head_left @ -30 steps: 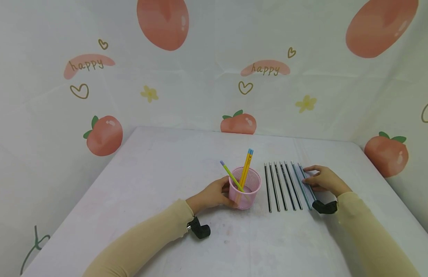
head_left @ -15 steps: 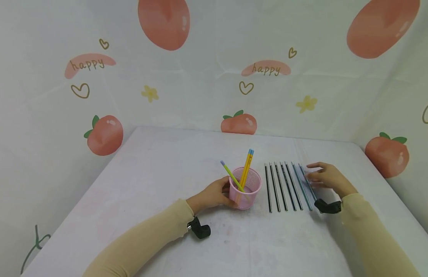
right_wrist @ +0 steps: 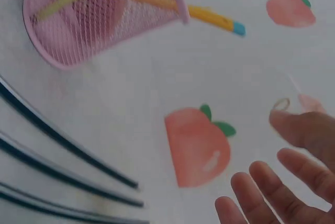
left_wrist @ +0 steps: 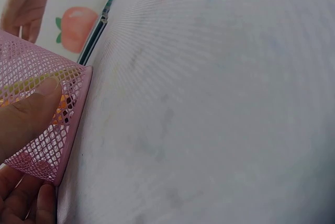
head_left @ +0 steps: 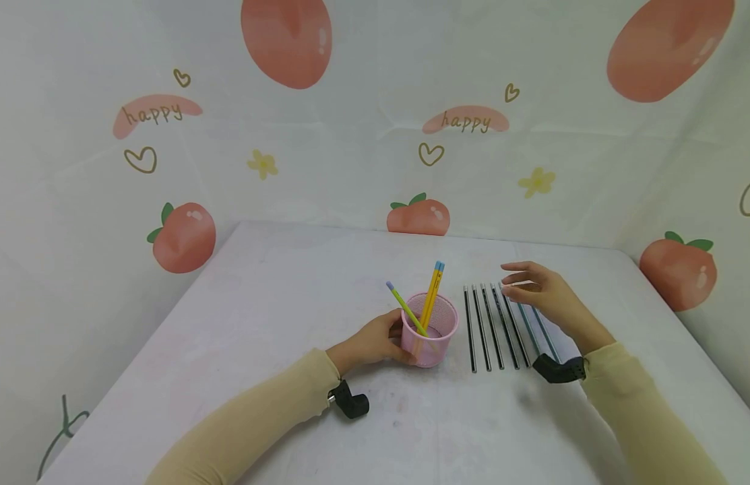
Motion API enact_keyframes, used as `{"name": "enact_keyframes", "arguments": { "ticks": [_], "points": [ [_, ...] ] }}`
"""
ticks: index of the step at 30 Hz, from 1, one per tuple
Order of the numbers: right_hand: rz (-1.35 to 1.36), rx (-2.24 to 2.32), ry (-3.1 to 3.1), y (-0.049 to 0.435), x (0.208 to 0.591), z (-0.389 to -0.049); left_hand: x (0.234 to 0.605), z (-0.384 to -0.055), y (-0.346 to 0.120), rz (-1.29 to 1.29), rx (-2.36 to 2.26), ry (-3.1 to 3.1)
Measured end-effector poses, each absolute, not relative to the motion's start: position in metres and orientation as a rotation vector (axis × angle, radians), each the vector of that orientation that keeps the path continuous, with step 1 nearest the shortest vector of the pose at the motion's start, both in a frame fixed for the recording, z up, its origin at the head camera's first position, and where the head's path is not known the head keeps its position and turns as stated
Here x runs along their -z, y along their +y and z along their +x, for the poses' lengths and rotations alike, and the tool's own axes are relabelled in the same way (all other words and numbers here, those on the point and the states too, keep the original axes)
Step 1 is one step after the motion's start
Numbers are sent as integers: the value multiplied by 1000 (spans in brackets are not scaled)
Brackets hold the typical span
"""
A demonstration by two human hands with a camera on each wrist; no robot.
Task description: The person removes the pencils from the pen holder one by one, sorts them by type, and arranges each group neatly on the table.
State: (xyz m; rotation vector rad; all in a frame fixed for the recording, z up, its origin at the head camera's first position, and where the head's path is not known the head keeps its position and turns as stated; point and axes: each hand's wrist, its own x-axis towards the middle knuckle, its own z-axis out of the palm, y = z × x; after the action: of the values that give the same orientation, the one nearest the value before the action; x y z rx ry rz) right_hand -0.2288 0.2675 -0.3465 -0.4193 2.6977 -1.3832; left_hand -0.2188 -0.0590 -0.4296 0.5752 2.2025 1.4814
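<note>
My left hand (head_left: 370,342) grips the side of a pink mesh pencil cup (head_left: 432,355), which stands upright on the table. In the left wrist view the thumb (left_wrist: 34,111) presses against the mesh and other fingers reach under the far side. Two yellow pencils (head_left: 433,289) with blue ends and a lime-green pencil (head_left: 401,299) lean inside the cup. My right hand (head_left: 553,296) is raised over the far ends of a row of pencils, fingers spread and holding nothing. Several dark pencils (head_left: 486,327) lie side by side, with two blue pencils (head_left: 529,330) at the row's right, partly hidden by that hand.
The white tabletop (head_left: 290,289) stretches around the cup and the row. Behind it hangs a white backdrop (head_left: 350,155) printed with peaches, hearts and flowers. Black wrist cameras (head_left: 350,401) stick out below both sleeves.
My right hand first drew off the rightmost blue pencil, fingers loosening, then rose and moved left over the row. That pencil stays on the table. The left hand and cup have not moved.
</note>
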Motion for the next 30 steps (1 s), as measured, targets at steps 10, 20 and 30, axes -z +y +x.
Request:
{"name": "enact_keyframes", "arguments": {
  "ticks": [10,20,30],
  "points": [
    [-613,1462,2646,230,353,-214,430,-219,-59,585,-1477,2205],
    [-702,1592,2454,202,378,-201,430,-219,-59,572,-1470,2212],
    [-582,1629,2338,182,402,-190,430,-219,-58,553,-1439,2234]
  ]
}}
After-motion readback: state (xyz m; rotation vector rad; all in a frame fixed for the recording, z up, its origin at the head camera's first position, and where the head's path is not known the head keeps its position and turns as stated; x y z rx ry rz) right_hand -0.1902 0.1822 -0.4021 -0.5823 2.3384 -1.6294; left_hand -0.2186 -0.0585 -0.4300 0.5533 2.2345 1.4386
